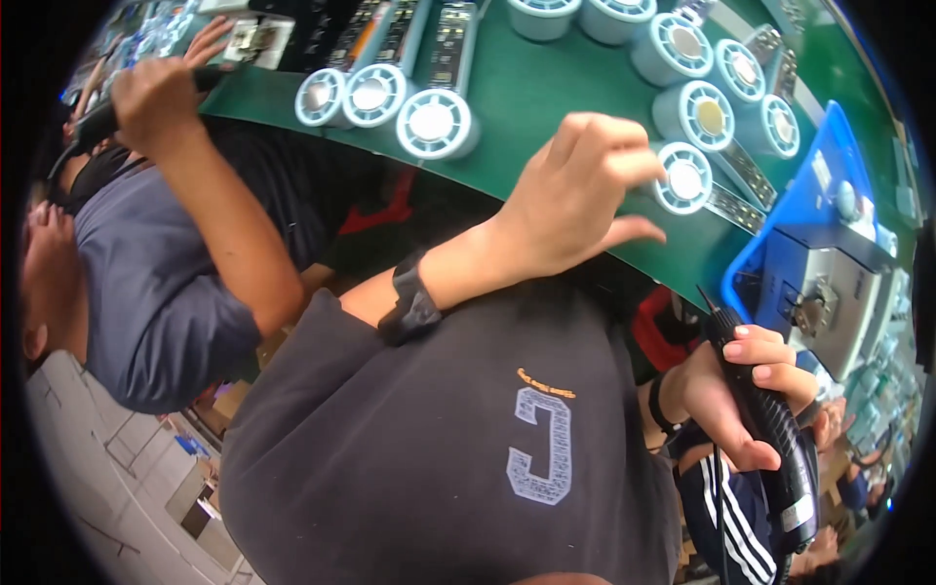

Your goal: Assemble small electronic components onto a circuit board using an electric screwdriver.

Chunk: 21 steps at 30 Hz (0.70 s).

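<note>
My left hand (575, 190), with a black band on its wrist, is over the front edge of the green table. Its fingers are bent and the thumb stands apart, with nothing visible between them. The fingertips come right up to a round light-blue housing (682, 178) with a silver disc in its ribbed end; I cannot tell whether they touch. A narrow circuit board (734, 207) extends from behind this housing. At the right, my right hand (746, 390) is wrapped round a black electric screwdriver (770, 419), its thin bit pointing up and left toward the table edge.
Several more light-blue housings stand on the green table (546, 93), some joined to long circuit-board strips (450, 49). A blue bin (829, 175) and a grey-white box-shaped device (834, 302) are at the right. On the left, a co-worker's hand (156, 102) grips a dark tool.
</note>
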{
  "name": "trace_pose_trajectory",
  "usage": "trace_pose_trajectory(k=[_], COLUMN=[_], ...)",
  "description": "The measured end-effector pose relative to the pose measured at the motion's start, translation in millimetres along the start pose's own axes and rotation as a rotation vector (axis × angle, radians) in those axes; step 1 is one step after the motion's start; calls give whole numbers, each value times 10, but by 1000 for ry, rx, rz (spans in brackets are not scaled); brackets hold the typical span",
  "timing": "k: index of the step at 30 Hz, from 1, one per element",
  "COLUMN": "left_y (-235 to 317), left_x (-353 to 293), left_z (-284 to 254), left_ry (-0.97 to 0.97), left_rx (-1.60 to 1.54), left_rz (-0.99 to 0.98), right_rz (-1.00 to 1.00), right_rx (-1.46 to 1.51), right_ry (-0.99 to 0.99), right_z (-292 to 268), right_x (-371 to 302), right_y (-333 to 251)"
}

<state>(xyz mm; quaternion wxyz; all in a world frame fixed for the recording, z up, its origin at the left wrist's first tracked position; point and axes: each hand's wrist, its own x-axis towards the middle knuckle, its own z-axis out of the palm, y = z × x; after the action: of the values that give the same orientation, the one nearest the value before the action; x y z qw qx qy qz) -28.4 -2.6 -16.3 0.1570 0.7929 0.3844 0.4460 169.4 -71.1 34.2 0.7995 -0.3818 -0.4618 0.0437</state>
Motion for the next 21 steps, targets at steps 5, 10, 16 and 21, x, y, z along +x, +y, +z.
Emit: trace_pose_trajectory(k=[5, 10, 16, 21], left_y=[-200, -200, -127, -213], left_x=[-42, -287, -575, -580], left_z=[-905, -985, -850, -743], left_ry=[-8, -155, -19, 204], left_rx=[662, 887, 714, 377], left_rz=[-99, -208, -169, -73], right_rz=[43, -8, -31, 15], right_rx=[-194, -426, -42, -114], right_ry=[86, 60, 79, 171], right_z=[-544, -783, -1176, -794], right_x=[159, 588, 1003, 1039], right_y=[25, 38, 259, 204])
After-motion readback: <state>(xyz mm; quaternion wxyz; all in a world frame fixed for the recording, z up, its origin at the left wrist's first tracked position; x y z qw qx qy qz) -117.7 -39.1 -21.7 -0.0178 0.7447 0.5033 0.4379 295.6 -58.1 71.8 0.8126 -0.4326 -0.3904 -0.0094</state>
